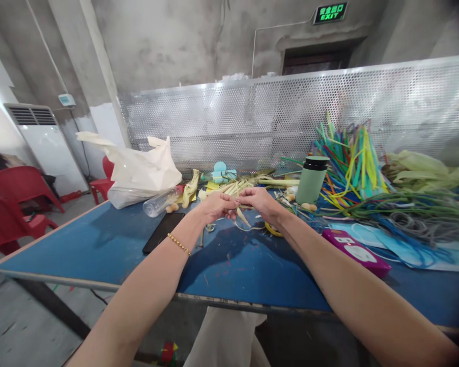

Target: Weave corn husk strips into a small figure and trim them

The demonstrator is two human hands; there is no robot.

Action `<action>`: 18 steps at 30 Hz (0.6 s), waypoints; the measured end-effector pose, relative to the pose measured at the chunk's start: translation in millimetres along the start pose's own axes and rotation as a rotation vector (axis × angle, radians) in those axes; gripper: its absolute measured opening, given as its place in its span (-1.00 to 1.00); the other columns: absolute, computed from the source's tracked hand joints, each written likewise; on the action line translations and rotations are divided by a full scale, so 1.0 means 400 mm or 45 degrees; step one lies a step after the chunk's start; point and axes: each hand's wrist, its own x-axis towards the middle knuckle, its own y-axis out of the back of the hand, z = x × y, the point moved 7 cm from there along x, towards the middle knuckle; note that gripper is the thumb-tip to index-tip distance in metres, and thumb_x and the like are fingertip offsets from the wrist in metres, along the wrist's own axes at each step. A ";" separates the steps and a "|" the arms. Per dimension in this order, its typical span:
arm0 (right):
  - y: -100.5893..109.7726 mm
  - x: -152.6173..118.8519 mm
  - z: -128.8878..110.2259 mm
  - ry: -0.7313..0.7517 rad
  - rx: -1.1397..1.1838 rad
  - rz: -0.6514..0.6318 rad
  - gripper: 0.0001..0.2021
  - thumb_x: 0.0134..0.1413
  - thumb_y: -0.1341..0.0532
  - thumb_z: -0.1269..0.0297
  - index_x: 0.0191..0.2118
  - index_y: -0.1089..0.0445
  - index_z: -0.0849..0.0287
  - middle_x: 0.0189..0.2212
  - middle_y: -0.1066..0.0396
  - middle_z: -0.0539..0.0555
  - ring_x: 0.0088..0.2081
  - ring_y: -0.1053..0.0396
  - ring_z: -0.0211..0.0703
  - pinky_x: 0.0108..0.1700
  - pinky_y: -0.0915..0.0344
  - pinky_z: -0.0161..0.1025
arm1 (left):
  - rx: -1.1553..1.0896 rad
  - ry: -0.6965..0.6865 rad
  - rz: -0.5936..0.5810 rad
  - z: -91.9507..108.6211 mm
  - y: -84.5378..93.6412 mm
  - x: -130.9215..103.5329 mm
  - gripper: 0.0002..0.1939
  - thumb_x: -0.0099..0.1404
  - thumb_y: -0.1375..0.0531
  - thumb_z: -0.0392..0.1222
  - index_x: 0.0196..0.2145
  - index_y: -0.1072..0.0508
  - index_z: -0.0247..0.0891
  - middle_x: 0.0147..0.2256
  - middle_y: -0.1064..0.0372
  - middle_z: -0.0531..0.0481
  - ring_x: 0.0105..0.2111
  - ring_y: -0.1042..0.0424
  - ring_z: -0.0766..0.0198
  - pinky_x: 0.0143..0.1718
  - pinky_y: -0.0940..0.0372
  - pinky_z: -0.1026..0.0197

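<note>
Pale strip: a narrow, husk-like piece at the joined fingertips, above the middle of the table's blue top, nearer its far edge than its near one; whether its lower tip touches the surface I cannot tell.
Handling: likely very light, dry and bendable, apt to split along its length if twisted or tugged hard; best taken flat between thumb and forefinger, close to the end being worked.
Left hand: fingers curled, thumb and fingertips closed in a pinch, seemingly on the strip's upper end; a gold bracelet circles the wrist.
Right hand: thumb and fingers closed in a pinch, meeting the left fingertips at the same end; which hand bears more of the strip is too small to tell.
Husk pile: loose pale strips just behind the hands, toward the far edge.
Yellow ring: lying beneath the right wrist, partly hidden.
Left of the hands: a dark flat slab, a clear bottle on its side and a white bag toward the far left corner.
Right of the hands: an upright green tumbler, a magenta box nearer the near edge, and coloured strips heaped along the far edge.
Beyond the far edge: a perforated metal panel.
</note>
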 end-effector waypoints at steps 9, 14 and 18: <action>-0.007 -0.012 -0.024 0.106 -0.201 -0.043 -0.70 -0.03 -0.29 0.10 -0.58 -0.32 0.20 -0.70 -0.32 -0.02 -0.67 -0.23 -0.33 -0.61 -0.15 -0.34 | -0.060 -0.054 0.082 0.015 0.013 0.000 -0.82 0.32 -0.17 -0.37 -0.45 -0.44 -0.46 -0.55 -0.46 -0.15 -0.54 -0.49 0.29 -0.43 -0.31 0.28; 0.004 -0.007 -0.022 0.169 -0.124 0.031 -0.70 -0.10 -0.34 0.06 -0.49 -0.32 0.19 -0.72 -0.29 -0.07 -0.70 -0.19 -0.35 -0.63 -0.13 -0.35 | -0.171 -0.003 0.036 0.024 0.002 -0.009 -0.82 0.35 -0.15 -0.29 -0.36 -0.47 -0.46 -0.51 -0.49 -0.19 -0.49 -0.53 0.22 -0.32 -0.39 0.18; 0.004 -0.006 -0.021 0.178 -0.097 0.014 -0.70 -0.10 -0.33 0.06 -0.48 -0.31 0.18 -0.72 -0.28 -0.09 -0.69 -0.18 -0.36 -0.62 -0.11 -0.35 | -0.148 -0.027 0.010 0.024 0.001 -0.007 -0.81 0.29 -0.26 -0.22 -0.35 -0.48 -0.46 -0.49 -0.49 -0.19 -0.47 -0.53 0.22 -0.33 -0.38 0.19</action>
